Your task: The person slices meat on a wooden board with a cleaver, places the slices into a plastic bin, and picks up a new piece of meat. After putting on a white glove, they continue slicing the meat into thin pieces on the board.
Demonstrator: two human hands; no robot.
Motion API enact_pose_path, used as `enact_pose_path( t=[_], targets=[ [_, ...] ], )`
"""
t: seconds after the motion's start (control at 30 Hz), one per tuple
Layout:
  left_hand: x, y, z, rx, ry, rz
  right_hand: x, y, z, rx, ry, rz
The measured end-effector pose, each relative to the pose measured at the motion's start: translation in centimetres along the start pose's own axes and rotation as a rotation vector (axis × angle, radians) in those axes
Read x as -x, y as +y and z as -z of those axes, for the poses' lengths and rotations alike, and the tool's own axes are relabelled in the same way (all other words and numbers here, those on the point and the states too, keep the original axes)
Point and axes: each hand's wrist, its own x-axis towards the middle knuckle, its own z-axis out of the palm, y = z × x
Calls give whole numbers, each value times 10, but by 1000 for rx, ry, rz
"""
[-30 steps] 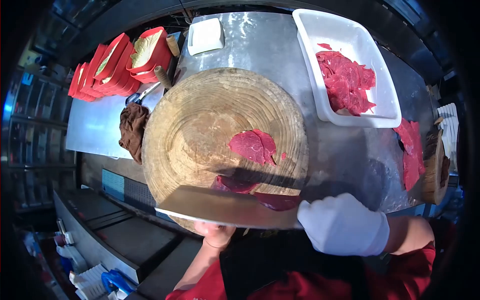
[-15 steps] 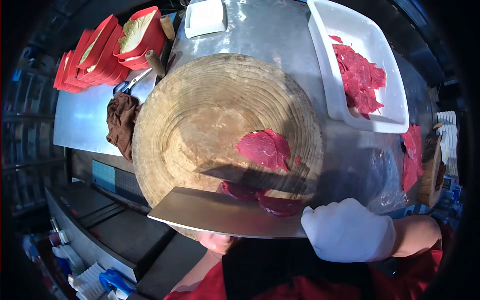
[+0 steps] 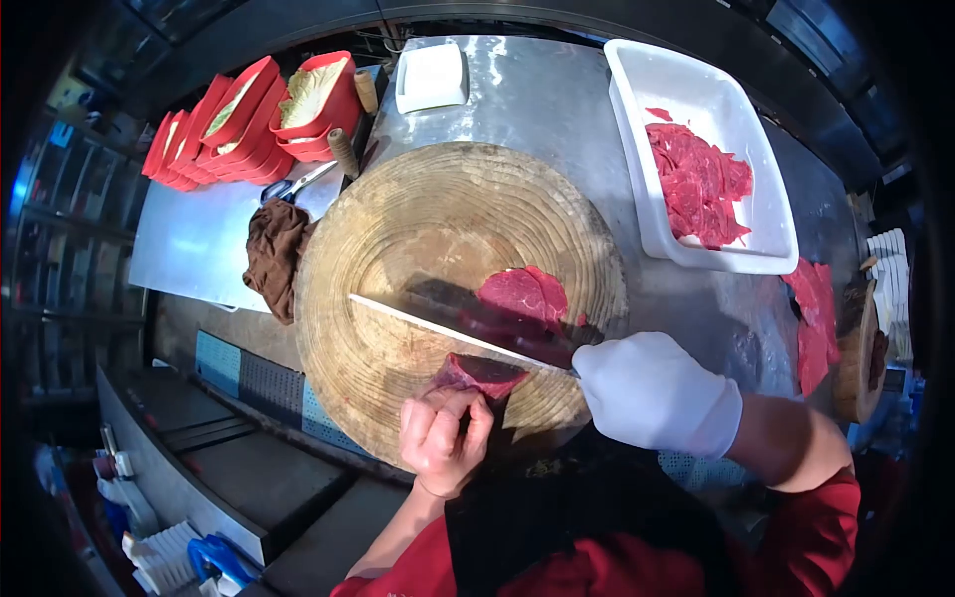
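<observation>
A round wooden chopping block (image 3: 398, 219) fills the middle of the view. My right hand (image 3: 659, 394), in a white glove, is wrapped round the handle of a wide cleaver (image 3: 448, 332), whose blade stands edge down across the block. My bare left hand (image 3: 445, 435) is closed with its fingers on a dark red piece of meat (image 3: 480, 374) at the near side of the block. Beyond the blade lies a flat red slice of meat (image 3: 527, 297), partly in shadow. The cleaver's cutting edge is hidden from view.
A white tub (image 3: 771, 239) holding sliced meat stands at the right. Red containers (image 3: 249, 159) with leaves, scissors (image 3: 298, 182) and a brown cloth (image 3: 274, 254) are at the left. A white dish (image 3: 431, 78) sits at the back. More meat (image 3: 814, 323) lies far right.
The cleaver has turned from blade-flat to upright and moved away from me over the block. My left hand has come out from under it onto the near meat. The camera view has shifted.
</observation>
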Motion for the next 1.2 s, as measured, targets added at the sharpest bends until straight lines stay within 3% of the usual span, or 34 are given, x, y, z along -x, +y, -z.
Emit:
enact_pose_path(
  t=[0.1, 0.13, 0.23, 0.3, 0.43, 0.5, 0.67, 0.7, 0.73, 0.8, 0.87, 1.03, 1.2],
  targets=[
    [4, -3, 0, -27, -39, -8, 25, -6, 0, -103, 68, 80],
    [12, -8, 2, -30, -47, -11, 35, -6, -3, -40, 188, 219],
    [33, -16, 12, -80, -131, -12, 64, -12, -2, 24, 223, 242],
    [29, -12, 10, -77, -117, -4, 74, -11, 1, 147, 39, 141],
    [24, -10, 13, -44, -126, 14, 72, -7, 2, 217, 20, 142],
    [24, -14, 14, 0, -153, 24, 61, -9, 5, 95, 15, 170],
    [29, -17, 8, -77, -74, -15, 36, -20, 10, 180, -51, 181],
    [44, -27, -10, -60, 163, -107, 30, -23, 11, 211, -70, 176],
    [41, -25, -12, -62, 170, -95, 21, -26, 9, 218, -80, 181],
    [28, -15, -8, -4, 83, 21, 2, -32, -2, 135, 5, 237],
    [11, -20, -7, 49, 70, -69, -29, -38, -20, -187, 185, 303],
    [4, -7, -4, 1, -2, 13, -44, -42, -7, -117, -39, 142],
    [2, -3, 2, 30, -10, -8, -11, -19, -3, -47, 28, 1]
  ],
)
